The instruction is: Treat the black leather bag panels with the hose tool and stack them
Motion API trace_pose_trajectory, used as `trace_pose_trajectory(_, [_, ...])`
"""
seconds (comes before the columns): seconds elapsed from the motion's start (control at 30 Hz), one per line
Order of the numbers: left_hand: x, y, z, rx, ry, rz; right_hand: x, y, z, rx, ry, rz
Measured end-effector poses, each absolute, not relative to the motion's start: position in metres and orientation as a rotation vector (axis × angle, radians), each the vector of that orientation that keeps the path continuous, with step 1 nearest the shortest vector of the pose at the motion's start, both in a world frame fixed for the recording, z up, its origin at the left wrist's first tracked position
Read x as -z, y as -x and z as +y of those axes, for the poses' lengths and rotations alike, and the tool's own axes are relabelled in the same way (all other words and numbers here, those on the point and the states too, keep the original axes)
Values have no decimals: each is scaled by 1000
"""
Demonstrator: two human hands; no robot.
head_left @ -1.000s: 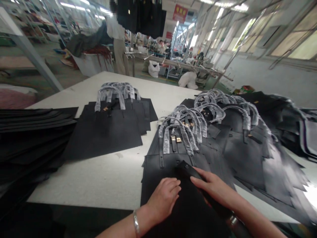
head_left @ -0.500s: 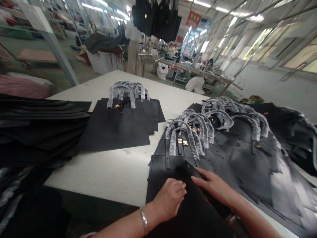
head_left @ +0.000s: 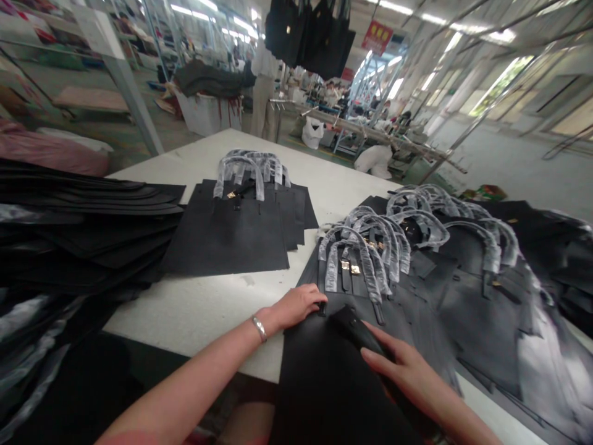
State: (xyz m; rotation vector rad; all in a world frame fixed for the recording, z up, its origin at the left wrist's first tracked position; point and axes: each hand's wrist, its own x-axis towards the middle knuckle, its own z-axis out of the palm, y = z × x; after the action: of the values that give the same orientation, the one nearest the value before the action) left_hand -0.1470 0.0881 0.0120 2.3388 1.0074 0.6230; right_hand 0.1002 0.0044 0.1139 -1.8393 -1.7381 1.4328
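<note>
A black handbag panel (head_left: 319, 377) lies at the near edge of the table, with plastic-wrapped handles (head_left: 347, 232) and gold clasps at its far end. My left hand (head_left: 299, 304), a silver bangle on its wrist, has its fingers closed at the lower end of the left handle strap (head_left: 322, 307). In my right hand (head_left: 401, 358) is a long black tool (head_left: 354, 327) with a blunt head, held just above the panel. Its exact kind is hard to make out.
Other bag panels with wrapped handles (head_left: 241, 232) lie across the white table (head_left: 222, 309). Black pieces (head_left: 88, 241) are heaped at left, more bag parts (head_left: 467, 290) at right. Bags (head_left: 308, 37) hang overhead, and a person (head_left: 265, 86) stands beyond the table.
My left hand has moved forward and left, from over the panel to the handle strap's end. My right hand keeps hold of the black tool in nearly the same place.
</note>
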Motion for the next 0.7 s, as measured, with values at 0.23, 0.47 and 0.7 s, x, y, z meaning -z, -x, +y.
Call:
trace_pose_trajectory(0.23, [-18, 151, 130, -328, -2483, 640, -106, -92, -10, -1546, 1809, -1729])
trace_pose_trajectory(0.47, [-24, 149, 139, -207, -2513, 527, -102, -95, -13, -1540, 1812, -1696])
trace_pose_trajectory(0.7, [-19, 148, 134, -348, -2471, 576, -108, -91, -7, -1504, 1834, -1714])
